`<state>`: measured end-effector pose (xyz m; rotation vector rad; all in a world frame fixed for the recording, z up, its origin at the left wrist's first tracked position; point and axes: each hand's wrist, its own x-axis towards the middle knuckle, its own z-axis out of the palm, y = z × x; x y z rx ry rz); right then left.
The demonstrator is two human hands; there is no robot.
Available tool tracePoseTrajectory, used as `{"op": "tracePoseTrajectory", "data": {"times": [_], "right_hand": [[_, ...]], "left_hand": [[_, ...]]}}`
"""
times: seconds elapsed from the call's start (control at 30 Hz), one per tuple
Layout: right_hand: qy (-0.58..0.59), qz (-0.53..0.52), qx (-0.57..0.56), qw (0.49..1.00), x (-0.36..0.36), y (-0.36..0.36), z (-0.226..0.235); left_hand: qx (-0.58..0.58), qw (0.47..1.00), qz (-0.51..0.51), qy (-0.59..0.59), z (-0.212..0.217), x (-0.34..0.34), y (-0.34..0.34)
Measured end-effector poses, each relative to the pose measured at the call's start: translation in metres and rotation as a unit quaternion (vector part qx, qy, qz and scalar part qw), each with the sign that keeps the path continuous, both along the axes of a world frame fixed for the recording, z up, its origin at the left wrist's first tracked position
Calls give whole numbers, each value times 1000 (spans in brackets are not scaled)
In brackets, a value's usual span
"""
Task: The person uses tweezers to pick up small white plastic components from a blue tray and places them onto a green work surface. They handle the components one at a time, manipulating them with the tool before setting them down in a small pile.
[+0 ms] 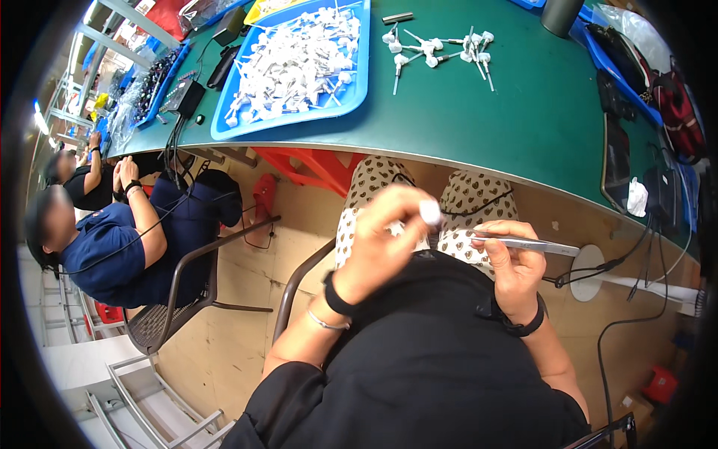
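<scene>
Left grip (385, 236) pinches white pump piece (430, 212); right grip (512, 262) clasps tweezers (531, 245) just beside it.

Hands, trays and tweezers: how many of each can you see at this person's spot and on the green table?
The person's own hands: 2, left and right
Metal tweezers: 1, in the right hand
Small white part: 1, in the left hand
Blue tray of white parts: 1
Total: 5
</scene>
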<state>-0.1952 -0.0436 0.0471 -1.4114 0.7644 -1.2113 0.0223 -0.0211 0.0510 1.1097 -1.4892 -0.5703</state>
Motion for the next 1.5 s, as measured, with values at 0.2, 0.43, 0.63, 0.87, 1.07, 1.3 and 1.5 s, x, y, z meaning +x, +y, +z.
{"op": "tracePoseTrajectory", "data": {"times": [0.2,0.43,0.63,0.87,1.07,1.3,1.5], "right_hand": [[22,-4,-37,999,-1,0,1],[47,-16,-73,996,-5,-4,2],[71,-12,-114,991,-8,-6,4],[71,-9,-144,987,-9,-7,10],[21,-18,-52,998,-10,-1,9],[-14,3,-2,1000,-3,2,6],[2,19,-9,1000,5,8,4]], "left_hand": [[-96,922,351,-130,87,105,-76],[-53,782,407,-469,87,152,-144],[32,754,256,-604,73,48,-160],[24,784,236,-573,55,58,-173],[136,983,97,-81,70,28,-95],[306,932,-76,178,5,-20,16],[246,959,-82,114,-22,-29,35]]}}
